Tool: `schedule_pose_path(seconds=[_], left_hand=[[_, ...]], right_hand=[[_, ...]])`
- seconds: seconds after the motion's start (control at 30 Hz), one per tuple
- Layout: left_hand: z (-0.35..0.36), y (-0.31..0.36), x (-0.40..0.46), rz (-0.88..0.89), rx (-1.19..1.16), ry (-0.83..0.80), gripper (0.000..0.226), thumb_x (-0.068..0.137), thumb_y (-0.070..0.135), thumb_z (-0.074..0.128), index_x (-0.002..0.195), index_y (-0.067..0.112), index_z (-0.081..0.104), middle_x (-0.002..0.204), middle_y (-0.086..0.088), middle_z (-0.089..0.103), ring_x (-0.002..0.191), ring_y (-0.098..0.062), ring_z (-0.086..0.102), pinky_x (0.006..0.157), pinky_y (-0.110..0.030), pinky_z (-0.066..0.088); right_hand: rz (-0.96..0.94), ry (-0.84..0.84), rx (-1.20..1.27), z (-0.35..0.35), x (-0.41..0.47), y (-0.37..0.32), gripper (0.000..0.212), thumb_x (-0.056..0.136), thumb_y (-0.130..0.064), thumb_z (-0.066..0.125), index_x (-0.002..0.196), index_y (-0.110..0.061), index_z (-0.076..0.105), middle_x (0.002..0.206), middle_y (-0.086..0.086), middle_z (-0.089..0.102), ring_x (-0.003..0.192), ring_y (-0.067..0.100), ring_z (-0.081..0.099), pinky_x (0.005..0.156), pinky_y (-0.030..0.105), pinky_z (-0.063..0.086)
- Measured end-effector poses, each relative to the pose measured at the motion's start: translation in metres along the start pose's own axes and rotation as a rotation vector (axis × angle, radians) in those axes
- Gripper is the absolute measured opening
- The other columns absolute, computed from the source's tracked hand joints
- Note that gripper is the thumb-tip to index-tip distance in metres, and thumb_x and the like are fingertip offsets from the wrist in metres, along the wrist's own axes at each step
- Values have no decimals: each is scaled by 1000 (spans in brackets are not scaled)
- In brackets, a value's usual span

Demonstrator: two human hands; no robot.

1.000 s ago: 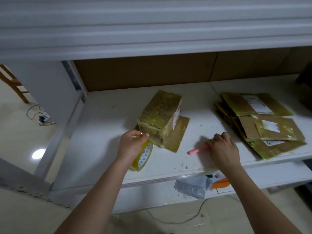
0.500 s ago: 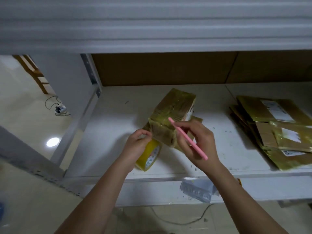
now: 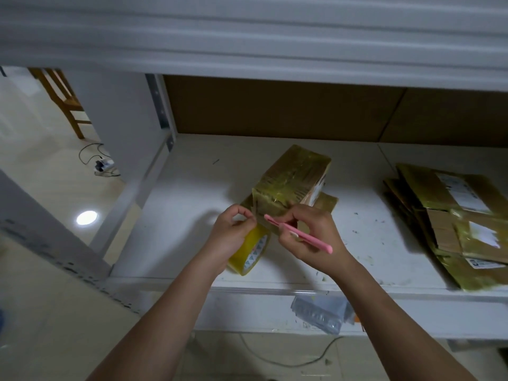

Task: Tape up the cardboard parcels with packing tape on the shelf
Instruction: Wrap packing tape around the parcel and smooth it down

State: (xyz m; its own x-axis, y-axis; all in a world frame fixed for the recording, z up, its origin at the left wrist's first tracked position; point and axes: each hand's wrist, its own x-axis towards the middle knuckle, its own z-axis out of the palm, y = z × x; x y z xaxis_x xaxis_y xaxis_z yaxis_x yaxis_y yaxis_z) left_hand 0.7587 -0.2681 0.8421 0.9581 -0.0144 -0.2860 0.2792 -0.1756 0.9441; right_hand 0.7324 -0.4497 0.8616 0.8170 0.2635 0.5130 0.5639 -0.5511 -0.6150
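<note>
A cardboard parcel (image 3: 294, 180) wrapped in yellowish tape stands on the white shelf (image 3: 187, 204), resting on a flat piece of cardboard (image 3: 327, 200). Just in front of it my left hand (image 3: 233, 232) grips a roll of yellow packing tape (image 3: 251, 254), its thumb and forefinger pinched near the parcel's near corner. My right hand (image 3: 313, 237) holds a pink cutter (image 3: 299, 233), whose tip points left at the stretch between the roll and the parcel.
A pile of flat taped parcels (image 3: 450, 224) lies at the shelf's right end. A lower shelf holds a clear plastic packet (image 3: 319, 312). A shelf post (image 3: 162, 111) stands left; beyond it are a wooden chair (image 3: 66, 100) and a cable on the floor.
My right hand picked the pink cutter up off the shelf and brought it left to the parcel's near corner. My left hand stayed on the tape roll. The view shifted left.
</note>
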Motion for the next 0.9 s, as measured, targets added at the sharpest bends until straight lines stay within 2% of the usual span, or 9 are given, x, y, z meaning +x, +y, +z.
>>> schedule_pose_path(seconds=[0.17,0.27,0.37,0.43,0.47,0.6,0.73,0.83,0.9], left_hand=[[0,2,1,-21,9,-5,5,91,22,65,90,19,61,83,-5,68,74,-24,67,61,-27,50],[1,6,2,-17,26,-26,5,91,18,65,89,16,61,76,-7,67,67,-25,65,61,-27,50],[1,8,4,-10,64,-29,7,91,17,65,93,11,62,78,-9,68,69,-25,65,63,-27,50],[1,9,5,-6,82,-29,6,91,17,65,92,12,62,77,-7,68,68,-22,65,61,-25,49],[1,9,5,-5,79,-31,6,91,17,65,90,13,62,75,-6,68,66,-21,64,60,-24,49],[2,9,7,-16,76,-21,5,91,16,65,93,12,62,74,-6,66,62,-20,63,57,-24,50],[6,12,9,-25,121,-13,9,91,20,64,95,11,63,77,-4,67,64,-20,64,55,-22,47],[9,14,9,-30,157,-1,10,90,21,65,95,13,64,83,-8,69,70,-24,66,60,-25,48],[10,15,9,-40,165,-7,10,90,22,65,96,13,64,85,-10,71,69,-24,67,57,-24,49]], right_hand=[[-28,-157,-149,-1,-2,11,9,77,-13,59,71,-8,64,62,-2,59,57,8,52,108,33,42],[-15,-180,-153,-4,-3,13,6,74,-9,59,68,-10,60,61,-4,59,56,7,52,117,33,32],[120,-104,103,-13,-1,4,13,77,-8,64,65,-6,59,61,4,61,55,16,60,102,40,48],[217,2,290,-26,-5,-6,17,76,-15,61,65,-2,59,62,5,61,61,9,64,70,27,55],[226,74,329,-32,-10,-10,17,76,-16,58,66,-2,60,63,-1,60,63,4,63,65,20,52],[250,334,11,-54,-36,10,5,78,-13,61,82,-14,64,74,-7,63,63,9,57,57,16,42],[347,31,-604,-55,-71,67,27,79,0,69,106,-6,68,88,8,57,78,25,57,61,36,52],[591,-90,-568,-54,-86,84,21,92,-18,59,110,-9,63,93,7,53,78,23,55,61,39,52],[649,-228,-646,-51,-86,83,43,88,-16,64,130,-11,56,106,8,53,94,25,55,67,37,53]])
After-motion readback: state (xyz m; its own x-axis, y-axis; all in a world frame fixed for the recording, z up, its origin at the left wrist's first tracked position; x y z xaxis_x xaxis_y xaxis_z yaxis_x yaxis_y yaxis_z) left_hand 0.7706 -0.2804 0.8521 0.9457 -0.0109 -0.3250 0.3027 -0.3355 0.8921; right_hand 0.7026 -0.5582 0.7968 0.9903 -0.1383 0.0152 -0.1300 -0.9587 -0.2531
